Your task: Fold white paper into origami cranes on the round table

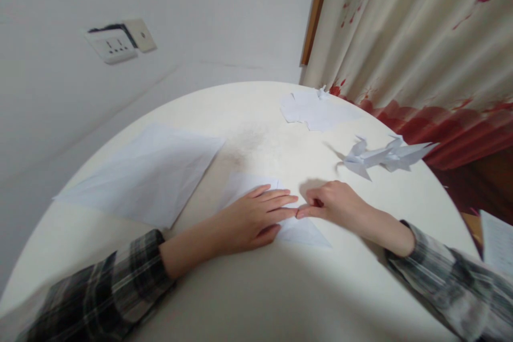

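A white sheet of folded paper [302,232] lies flat on the table, one pointed corner toward the lower right. My left hand [260,216] rests palm down across it, fingers stretched out and slightly apart, covering its middle. Right beside those fingertips is my right hand [331,206]. Its fingers are curled in, and the thumb and forefinger are closed at the paper's upper right edge, touching or nearly touching the left fingers. How much of the edge sits between them is hidden.
The round white table [256,288] holds a large paper sheet [148,176] on the left. Two folded paper cranes [385,155] stand at the right. Farther back lie a torn-edged paper [312,109] and a tiny folded paper piece [321,93]. Wall and curtain [401,37] border the table.
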A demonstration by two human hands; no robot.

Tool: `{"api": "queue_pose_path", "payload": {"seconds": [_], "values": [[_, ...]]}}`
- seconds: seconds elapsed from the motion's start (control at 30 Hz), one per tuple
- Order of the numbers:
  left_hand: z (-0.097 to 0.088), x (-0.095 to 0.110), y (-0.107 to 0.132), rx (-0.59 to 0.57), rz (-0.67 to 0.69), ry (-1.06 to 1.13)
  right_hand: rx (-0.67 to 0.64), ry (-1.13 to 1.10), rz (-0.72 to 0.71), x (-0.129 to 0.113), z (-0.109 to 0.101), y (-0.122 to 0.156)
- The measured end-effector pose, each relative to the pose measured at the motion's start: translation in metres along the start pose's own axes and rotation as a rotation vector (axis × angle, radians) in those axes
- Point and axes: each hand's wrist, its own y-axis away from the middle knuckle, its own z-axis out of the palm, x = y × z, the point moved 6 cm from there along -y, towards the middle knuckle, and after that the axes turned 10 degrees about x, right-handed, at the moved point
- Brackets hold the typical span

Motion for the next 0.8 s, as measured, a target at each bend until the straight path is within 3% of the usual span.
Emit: {"api": "queue_pose_path", "payload": {"seconds": [0.27, 0.8], "values": [[-0.0007, 0.0012, -0.0004, 0.002, 0.010, -0.004, -0.019, -0.005, -0.015, -0.0001, -0.0015, 0.0006], [-0.0004, 0.0001, 0.0017, -0.013, -0.013, 0.010, -0.225, -0.229, -0.045, -0.0034, -0.0081, 0.0016]]}}
